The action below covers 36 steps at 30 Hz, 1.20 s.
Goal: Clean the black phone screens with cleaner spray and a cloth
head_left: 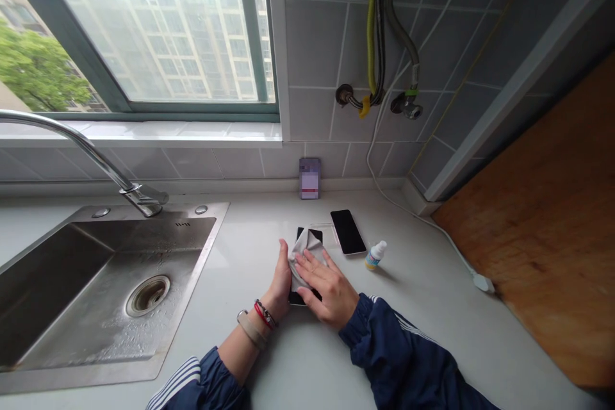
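Observation:
A smartphone with a dark screen lies on the counter, mostly covered by a light grey cleaning cloth. My right hand presses the cloth against the screen with its fingers laid over it. Along the phone's left edge, my left hand holds it, thumb pointing up; its other fingers are largely hidden. Just right of the phone, a second smartphone rests screen up. Near that one stands a small white spray bottle with a blue and yellow label.
A steel sink with a curved faucet is at the left. Against the tiled wall leans a purple-framed phone with a lit screen. A white cable runs down to a plug by the wooden panel at right.

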Each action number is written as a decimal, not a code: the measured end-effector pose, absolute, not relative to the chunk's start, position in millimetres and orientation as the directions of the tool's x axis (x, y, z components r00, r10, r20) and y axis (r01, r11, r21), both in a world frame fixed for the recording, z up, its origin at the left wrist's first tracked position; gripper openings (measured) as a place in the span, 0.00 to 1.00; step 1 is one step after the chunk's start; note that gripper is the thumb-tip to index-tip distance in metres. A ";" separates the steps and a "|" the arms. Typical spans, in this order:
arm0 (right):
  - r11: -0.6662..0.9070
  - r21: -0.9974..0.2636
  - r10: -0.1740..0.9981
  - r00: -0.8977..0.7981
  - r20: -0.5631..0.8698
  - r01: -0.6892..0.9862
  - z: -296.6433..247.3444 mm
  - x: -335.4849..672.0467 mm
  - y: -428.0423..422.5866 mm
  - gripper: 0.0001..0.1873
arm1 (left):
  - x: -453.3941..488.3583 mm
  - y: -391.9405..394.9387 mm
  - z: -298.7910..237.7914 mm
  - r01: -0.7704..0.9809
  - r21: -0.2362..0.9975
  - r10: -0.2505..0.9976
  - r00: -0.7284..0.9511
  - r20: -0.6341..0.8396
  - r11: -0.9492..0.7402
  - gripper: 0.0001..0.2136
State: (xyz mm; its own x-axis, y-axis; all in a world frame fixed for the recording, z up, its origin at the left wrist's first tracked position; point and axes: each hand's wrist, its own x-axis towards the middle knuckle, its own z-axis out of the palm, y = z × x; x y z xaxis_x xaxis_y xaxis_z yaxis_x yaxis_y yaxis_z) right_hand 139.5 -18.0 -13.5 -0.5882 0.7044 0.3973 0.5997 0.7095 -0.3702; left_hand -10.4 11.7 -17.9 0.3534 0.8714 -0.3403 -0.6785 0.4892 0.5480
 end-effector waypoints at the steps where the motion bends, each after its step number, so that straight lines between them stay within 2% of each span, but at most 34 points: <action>1: 0.725 -0.374 0.689 -0.608 0.395 0.578 -12.0 139.9 -20.5 0.25 | -11.8 12.0 -16.2 -0.677 0.540 0.863 0.336 -0.378 0.500 0.34; 4: 0.760 -0.382 0.649 -0.633 0.422 0.525 -8.5 139.0 -28.3 0.23 | -16.1 14.2 -11.6 -0.664 0.529 0.842 0.328 -0.429 0.528 0.36; 9: 0.816 -0.378 0.578 -0.642 0.504 0.438 -6.3 136.5 -33.8 0.19 | -22.5 22.1 -8.4 -0.674 0.503 0.840 0.412 -0.353 0.542 0.42; 15: 0.792 -0.346 0.589 -0.478 0.651 0.504 -9.0 141.9 -25.2 0.15 | -24.9 22.2 1.4 -0.719 0.471 0.858 0.388 -0.338 0.511 0.38; 18: 0.749 -0.340 0.626 -0.442 0.642 0.568 -10.0 142.4 -24.1 0.16 | -23.7 19.8 4.9 -0.740 0.478 0.877 0.342 -0.336 0.472 0.36; 21: 0.741 -0.315 0.645 -0.498 0.579 0.594 -10.6 138.0 -27.7 0.21 | -22.0 19.4 3.6 -0.747 0.486 0.884 0.308 -0.352 0.454 0.35; 27: 0.795 -0.288 0.600 -0.618 0.509 0.534 -14.6 123.6 -38.9 0.26 | -21.3 20.6 -6.3 -0.729 0.478 0.870 0.379 -0.315 0.490 0.37; 31: 0.812 -0.291 0.574 -0.603 0.553 0.506 -13.9 123.0 -38.9 0.23 | -27.9 22.4 -7.3 -0.716 0.499 0.873 0.397 -0.284 0.488 0.42; 36: 0.760 -0.315 0.619 -0.485 0.617 0.569 -12.2 129.1 -33.2 0.19 | -33.7 24.3 -2.3 -0.759 0.513 0.907 0.254 -0.335 0.402 0.39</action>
